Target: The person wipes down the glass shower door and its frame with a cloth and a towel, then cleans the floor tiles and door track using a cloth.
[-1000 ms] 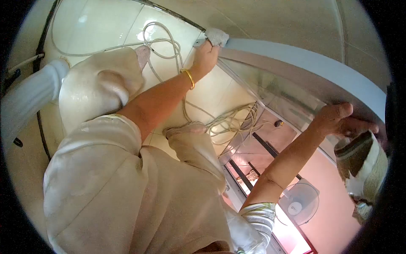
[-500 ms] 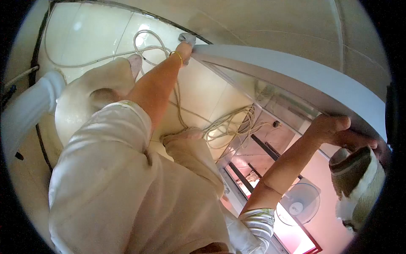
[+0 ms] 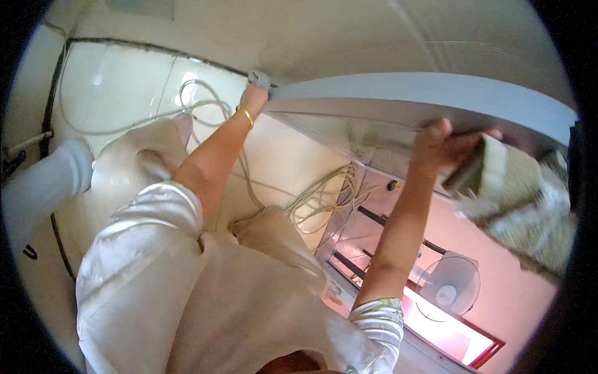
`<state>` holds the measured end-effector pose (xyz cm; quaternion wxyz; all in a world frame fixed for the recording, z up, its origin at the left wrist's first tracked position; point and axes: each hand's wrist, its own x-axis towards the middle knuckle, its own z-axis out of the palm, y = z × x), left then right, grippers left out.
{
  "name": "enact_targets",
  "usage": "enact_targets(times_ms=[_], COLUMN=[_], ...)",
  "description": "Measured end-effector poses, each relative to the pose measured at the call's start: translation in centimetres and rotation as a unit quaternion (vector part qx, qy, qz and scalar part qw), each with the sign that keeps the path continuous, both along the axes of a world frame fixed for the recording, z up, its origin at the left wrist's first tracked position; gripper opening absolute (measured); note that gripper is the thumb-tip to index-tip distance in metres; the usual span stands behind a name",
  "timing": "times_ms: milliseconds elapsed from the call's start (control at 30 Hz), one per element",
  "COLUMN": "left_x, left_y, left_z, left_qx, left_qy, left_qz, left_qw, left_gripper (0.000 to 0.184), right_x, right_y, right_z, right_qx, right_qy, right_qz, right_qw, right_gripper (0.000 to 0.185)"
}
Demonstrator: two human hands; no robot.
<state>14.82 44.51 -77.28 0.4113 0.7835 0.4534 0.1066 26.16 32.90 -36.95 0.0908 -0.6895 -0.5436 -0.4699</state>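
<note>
My left hand (image 3: 254,98), below a gold bangle, is closed on a grey cloth (image 3: 259,79) at the far left end of a long pale panel (image 3: 398,85). The panel's curved look runs from there to the right edge of the view. My right hand (image 3: 445,148) is at the panel's darker lower face, thumb and fingers apart, slightly blurred. Hanging beside its fingers is a thick, frayed beige and white cloth (image 3: 514,181); whether the fingers hold it is unclear.
A loose hose (image 3: 205,100) loops over the pale tiled floor (image 3: 124,81), with a coiled bundle (image 3: 324,196) near my foot. A white pipe (image 3: 53,174) stands at left. Dark bars (image 3: 350,265) and a clear round bucket (image 3: 448,290) lie lower right. A tiled wall (image 3: 311,37) rises behind the panel.
My left hand has moved left with the grey cloth, to the panel's end. My right hand has shifted left and up along the panel, and the frayed cloth has swung left. The view has shifted too.
</note>
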Motion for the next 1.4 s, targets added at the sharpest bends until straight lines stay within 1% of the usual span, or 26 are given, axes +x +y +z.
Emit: enact_targets(times_ms=[33, 67, 133, 200, 300, 400, 433, 500, 600, 633, 700, 733, 767, 800, 867, 900, 967, 1033, 1100, 1167, 1200, 1233, 1300, 1333, 1367, 1400], left_x=[-0.4, -0.4, -0.6, -1.2, -2.9, -1.9, -1.6, -1.6, -2.0, -1.8, -1.9, -1.9, -2.2, -1.7, -0.6, -1.1, -1.2, -2.7, -3.7, -3.6, -4.7, -3.3, -1.8, -2.1, -2.4, -2.8], left_y=[0.0, -0.3, -1.2, -1.8, -3.5, -3.4, -2.4, -1.1, -0.1, 0.2, 0.1, 0.0, -0.4, 0.0, 1.1, 1.0, 0.1, -0.9, -1.1, -0.2, -0.3, 0.6, 1.5, 1.5, 1.2, 0.8], left_z=[2.5, 5.1, 14.3, 21.8, 30.5, 36.0, 37.3, 39.7, 43.1, 43.7, 42.4, 41.8, 40.8, 39.0, 36.1, 36.3, 38.1, 41.9, 45.5, 48.9, 51.8, 52.2, 53.9, 55.5, 57.1, 58.6], left_qx=[0.038, -0.019, -0.131, -0.146, -0.029, -0.007, 0.039, -0.008, -0.162, -0.230, -0.128, -0.077, -0.098, -0.042, 0.072, 0.030, -0.058, -0.140, -0.182, -0.194, -0.362, -0.235, -0.001, 0.101, 0.203, 0.210], left_qy=[0.001, -0.064, -0.196, -0.239, -0.434, -0.642, -0.641, -0.671, -0.700, -0.699, -0.666, -0.647, -0.651, -0.622, -0.553, -0.586, -0.641, -0.658, -0.675, -0.684, -0.680, -0.665, -0.640, -0.640, -0.633, -0.643], left_qz=[-0.020, 0.052, 0.185, 0.167, 0.099, 0.018, -0.041, -0.107, -0.178, -0.197, -0.193, -0.188, -0.185, -0.181, -0.165, -0.167, -0.173, -0.173, -0.195, -0.241, -0.253, -0.243, -0.221, -0.214, -0.206, -0.212], left_qw=[0.999, 0.996, 0.954, 0.945, 0.895, 0.766, 0.766, 0.733, 0.672, 0.648, 0.709, 0.735, 0.730, 0.761, 0.813, 0.792, 0.746, 0.719, 0.688, 0.660, 0.585, 0.666, 0.736, 0.731, 0.718, 0.706], left_gripper=[0.027, 0.028, 0.028, 0.023, 0.021, 0.024, 0.031, 0.032, 0.041, 0.045, 0.048, 0.050, 0.049, 0.049, 0.049, 0.048, 0.048, 0.046, 0.045, 0.044, 0.040, 0.039, 0.038, 0.037, 0.037, 0.037], right_x=[1.0, 1.5, 1.7, 2.1, 2.5, 2.5, 2.3, 1.1, -3.1, -4.0, -6.2, -6.5, -6.8, -6.9, -8.7, -10.2, -11.8, -14.3, -14.8, -14.3, -14.0, -13.7, -13.2, -13.0, -13.4, -13.5], right_y=[-0.6, -0.6, -0.5, -0.2, 0.4, 0.0, 0.0, -0.1, -1.0, -1.8, -4.3, -5.4, -6.8, -7.8, -9.6, -10.1, -11.1, -11.8, -11.5, -8.8, -7.6, -6.3, -3.6, -2.3, -2.1, -1.9], right_z=[0.1, -0.1, -0.8, -1.4, -2.0, -1.7, -1.4, -0.7, 1.9, 2.5, 3.3, 3.3, 3.4, 3.6, 5.7, 7.2, 12.1, 17.9, 22.0, 26.2, 28.0, 29.7, 32.1, 32.9, 33.6, 34.3], right_qx=[-0.029, -0.031, -0.033, -0.033, -0.023, -0.011, -0.011, -0.028, -0.082, -0.109, -0.160, -0.174, -0.185, -0.199, -0.151, -0.126, 0.009, 0.107, 0.198, 0.254, 0.245, 0.235, 0.215, 0.217, 0.209, 0.201], right_qy=[-0.043, -0.054, -0.058, -0.060, -0.069, -0.078, -0.079, -0.064, -0.011, 0.064, 0.214, 0.159, 0.099, 0.041, 0.281, 0.393, 0.355, 0.403, 0.368, 0.201, 0.151, 0.100, 0.181, 0.147, 0.124, 0.103], right_qz=[0.032, 0.042, 0.059, 0.078, 0.103, 0.119, 0.121, 0.094, 0.014, 0.001, -0.017, 0.003, 0.023, 0.042, -0.014, -0.040, 0.021, 0.065, 0.140, 0.166, 0.107, 0.049, 0.015, -0.042, -0.065, -0.087], right_qw=[0.998, 0.997, 0.996, 0.995, 0.992, 0.990, 0.989, 0.993, 0.997, 0.992, 0.964, 0.972, 0.977, 0.978, 0.948, 0.910, 0.935, 0.907, 0.898, 0.931, 0.952, 0.966, 0.960, 0.964, 0.968, 0.970], right_gripper=[0.082, 0.080, 0.077, 0.073, 0.069, 0.064, 0.063, 0.060, 0.052, 0.051, 0.049, 0.043, 0.038, 0.034, 0.026, 0.023, 0.020, 0.019, 0.019, 0.058, 0.078, 0.099, 0.114, 0.111, 0.100, 0.091])
